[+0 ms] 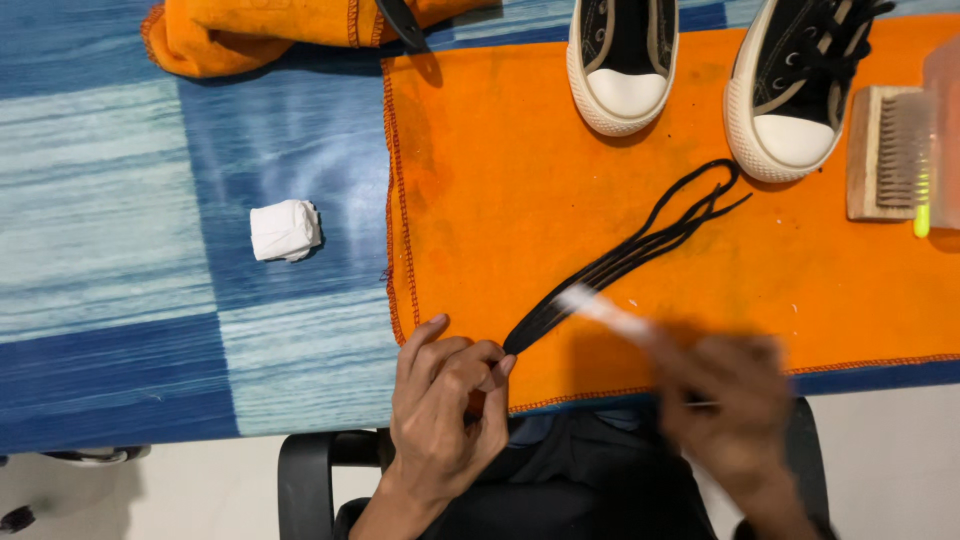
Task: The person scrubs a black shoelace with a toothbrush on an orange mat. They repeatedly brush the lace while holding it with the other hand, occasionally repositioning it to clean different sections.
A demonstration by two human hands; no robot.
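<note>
My left hand pinches the near end of a bundled black shoelace that lies stretched across an orange cloth. My right hand is motion-blurred at the table's near edge and holds a thin white brush-like stick whose tip rests on the lace. Two black sneakers with white toe caps stand at the far side of the cloth: the left one has no lace, the right one is laced.
A wooden scrubbing brush lies at the right edge beside a pale translucent object. A small folded white cloth sits on the blue striped table cover. A crumpled orange cloth lies at the far left.
</note>
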